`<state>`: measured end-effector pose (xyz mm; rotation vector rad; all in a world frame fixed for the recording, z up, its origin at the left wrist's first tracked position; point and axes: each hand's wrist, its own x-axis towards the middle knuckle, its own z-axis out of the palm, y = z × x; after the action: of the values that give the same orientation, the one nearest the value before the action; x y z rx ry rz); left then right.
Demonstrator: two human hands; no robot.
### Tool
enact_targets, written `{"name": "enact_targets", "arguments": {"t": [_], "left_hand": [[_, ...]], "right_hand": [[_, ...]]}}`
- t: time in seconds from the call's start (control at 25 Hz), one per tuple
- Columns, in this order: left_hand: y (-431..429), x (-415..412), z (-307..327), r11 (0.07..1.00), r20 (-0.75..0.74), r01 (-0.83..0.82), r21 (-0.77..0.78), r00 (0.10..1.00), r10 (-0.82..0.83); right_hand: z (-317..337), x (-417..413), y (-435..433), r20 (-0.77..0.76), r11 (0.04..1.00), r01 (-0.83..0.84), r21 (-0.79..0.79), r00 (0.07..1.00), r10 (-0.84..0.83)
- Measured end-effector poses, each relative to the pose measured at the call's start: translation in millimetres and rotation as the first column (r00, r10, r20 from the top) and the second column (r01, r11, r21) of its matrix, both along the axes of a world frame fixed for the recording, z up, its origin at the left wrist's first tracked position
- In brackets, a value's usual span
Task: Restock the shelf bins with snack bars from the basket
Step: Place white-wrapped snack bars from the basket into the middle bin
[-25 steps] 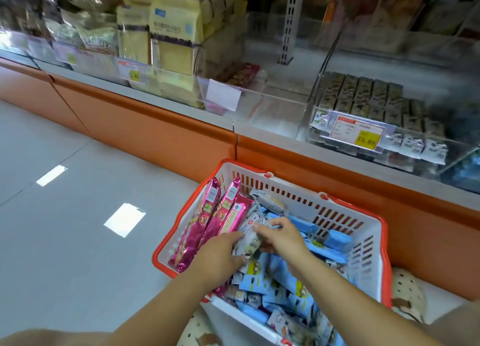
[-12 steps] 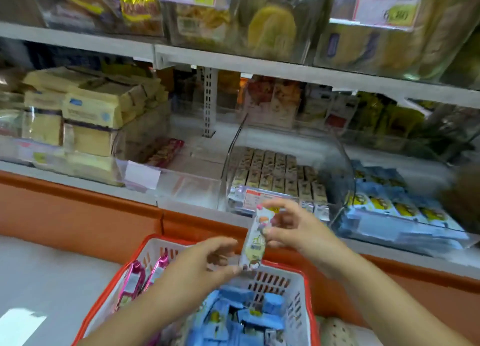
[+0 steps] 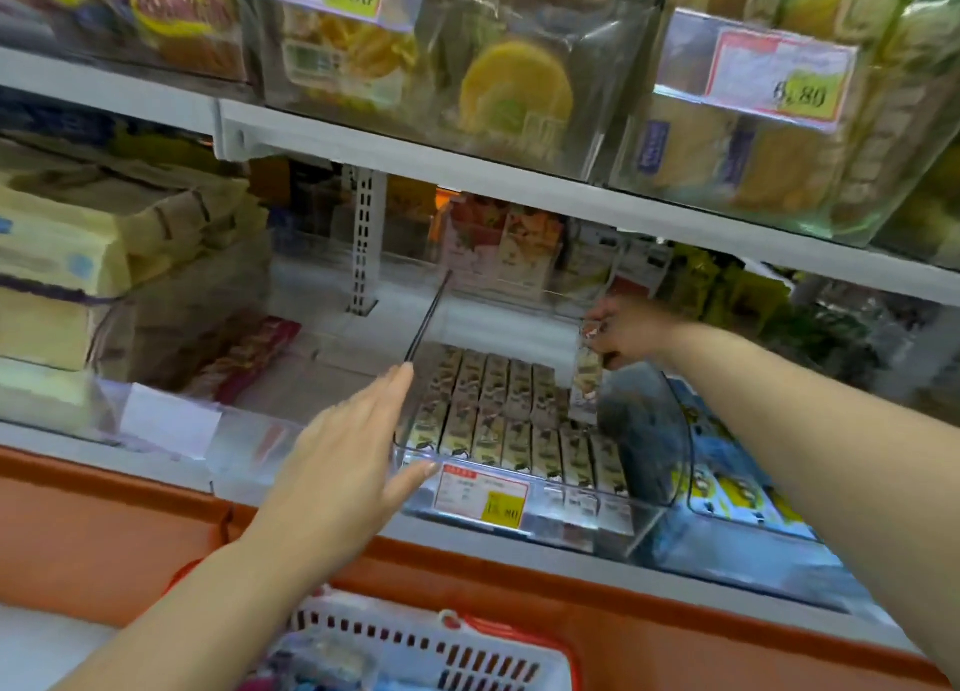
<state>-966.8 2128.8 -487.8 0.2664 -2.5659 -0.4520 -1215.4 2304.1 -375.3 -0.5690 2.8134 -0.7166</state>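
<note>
My right hand reaches deep over the clear plastic shelf bin and pinches a small white snack bar by its top end, so the bar hangs upright above the bin's back right corner. Rows of matching snack bars fill the bin. My left hand is open, fingers straight, against the bin's left front corner. The red-rimmed white basket sits at the bottom edge, its contents mostly out of view.
A bin of blue packs with yellow figures stands to the right. A nearly bare clear bin with pink bars lies to the left, beside stacked yellow packs. An upper shelf overhangs. An orange base panel runs below.
My hands came up out of the basket with one bar. The right hand then carried it to the back of the bin; the left let go and moved to the bin's front corner.
</note>
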Motion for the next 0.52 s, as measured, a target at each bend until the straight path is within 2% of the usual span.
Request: {"name": "enact_targets", "arguments": {"t": [0.12, 0.24, 0.32, 0.4, 0.52], "left_hand": [[-3.1, -0.2, -4.8, 0.999, -0.024, 0.034, 0.006, 0.999, -0.033], [-6.3, -0.4, -6.5, 0.999, -0.033, 0.053, 0.008, 0.998, -0.053], [-7.9, -2.2, -7.2, 0.998, -0.048, 0.069, 0.014, 0.997, -0.068], [-7.6, -0.8, -8.2, 0.997, -0.052, 0.082, 0.016, 0.995, -0.081], [-7.8, 13.2, -9.5, 0.997, -0.060, 0.081, -0.010, 0.995, -0.081]], "right_hand": [[-31.4, -22.0, -20.7, 0.024, 0.992, 0.114, 0.054, 0.993, -0.115], [-60.1, -35.3, -28.8, -0.012, 0.974, 0.097, 0.206, 0.995, -0.097], [-74.0, -37.9, -26.3, -0.056, 0.952, 0.155, 0.263, 0.988, -0.145], [-82.6, -38.1, -22.2, -0.018, 0.956, 0.180, 0.231, 0.983, -0.181], [-74.0, -22.2, -16.6, 0.037, 0.985, 0.157, 0.073, 0.986, -0.160]]}}
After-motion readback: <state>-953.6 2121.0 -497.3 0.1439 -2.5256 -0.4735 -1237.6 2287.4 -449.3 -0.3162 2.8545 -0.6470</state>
